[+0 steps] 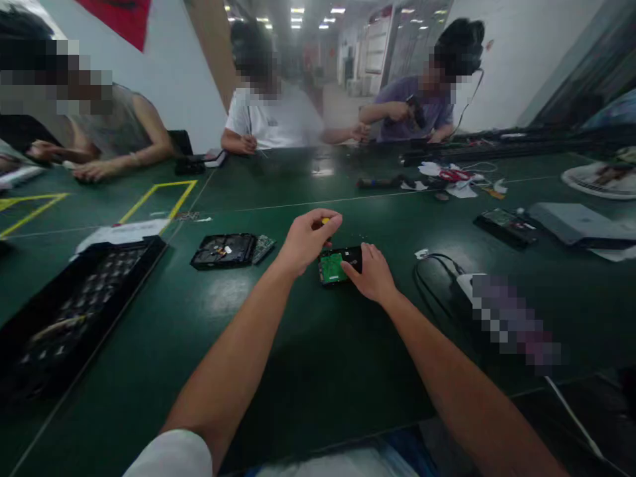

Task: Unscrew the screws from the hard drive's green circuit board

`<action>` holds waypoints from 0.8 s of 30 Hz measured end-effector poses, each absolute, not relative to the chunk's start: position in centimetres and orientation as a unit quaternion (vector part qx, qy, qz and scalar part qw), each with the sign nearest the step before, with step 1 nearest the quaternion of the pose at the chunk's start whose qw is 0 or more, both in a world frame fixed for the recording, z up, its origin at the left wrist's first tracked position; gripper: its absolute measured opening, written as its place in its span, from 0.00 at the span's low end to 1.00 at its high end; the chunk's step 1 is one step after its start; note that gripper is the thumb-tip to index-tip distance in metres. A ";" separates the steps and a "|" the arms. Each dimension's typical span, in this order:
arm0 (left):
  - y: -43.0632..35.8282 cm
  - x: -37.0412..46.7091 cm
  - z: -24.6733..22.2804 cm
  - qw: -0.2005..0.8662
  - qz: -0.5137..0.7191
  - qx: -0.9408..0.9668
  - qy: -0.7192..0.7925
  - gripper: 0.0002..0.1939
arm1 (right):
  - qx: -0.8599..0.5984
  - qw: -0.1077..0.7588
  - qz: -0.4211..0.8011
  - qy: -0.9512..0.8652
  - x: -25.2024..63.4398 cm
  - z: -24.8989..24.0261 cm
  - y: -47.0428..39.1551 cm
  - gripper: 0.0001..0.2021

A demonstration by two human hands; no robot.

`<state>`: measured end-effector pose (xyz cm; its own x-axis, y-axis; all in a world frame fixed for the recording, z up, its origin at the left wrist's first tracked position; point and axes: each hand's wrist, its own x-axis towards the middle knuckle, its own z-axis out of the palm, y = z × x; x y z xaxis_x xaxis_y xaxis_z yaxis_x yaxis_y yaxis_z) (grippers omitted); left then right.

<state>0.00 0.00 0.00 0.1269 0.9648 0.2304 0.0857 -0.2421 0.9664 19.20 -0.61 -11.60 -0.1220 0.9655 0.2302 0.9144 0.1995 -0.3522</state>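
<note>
A hard drive with a green circuit board (332, 267) lies on the dark green table in front of me. My left hand (309, 240) is above its left end, fingers closed round a small tool with a yellow top (326, 220); the tool's lower part is mostly hidden by the fingers. My right hand (371, 273) rests on the drive's right side, thumb toward the green board and fingers over the far edge, holding it against the table.
Left of my hands lie another drive (224, 251) and a loose circuit board (263, 248). A long black tray (94, 291) is farther left. At right are a black cable (422, 281), a power strip (470, 283) and a grey box (576, 222). Several people sit opposite.
</note>
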 end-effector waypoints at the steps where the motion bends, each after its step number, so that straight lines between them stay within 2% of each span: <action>1: 0.0 0.1 0.1 0.446 0.505 0.598 0.434 0.11 | -0.630 0.206 0.064 -0.746 19.3 -11.6 -0.6 0.45; 9: -0.2 0.7 0.6 0.528 0.528 0.521 0.414 0.04 | -0.625 0.211 0.079 -0.747 19.7 -11.9 -0.5 0.46; 14: -0.2 0.5 0.9 0.495 0.535 0.523 0.442 0.09 | -0.625 0.215 0.083 -0.746 19.7 -11.9 -0.5 0.46; 20: -0.1 0.6 1.0 0.554 0.554 0.471 0.406 0.07 | -0.624 0.216 0.083 -0.746 19.7 -11.9 -0.5 0.45; 24: 0.1 0.6 0.5 0.557 0.556 0.474 0.394 0.06 | -0.626 0.219 0.082 -0.744 19.7 -11.9 -0.6 0.46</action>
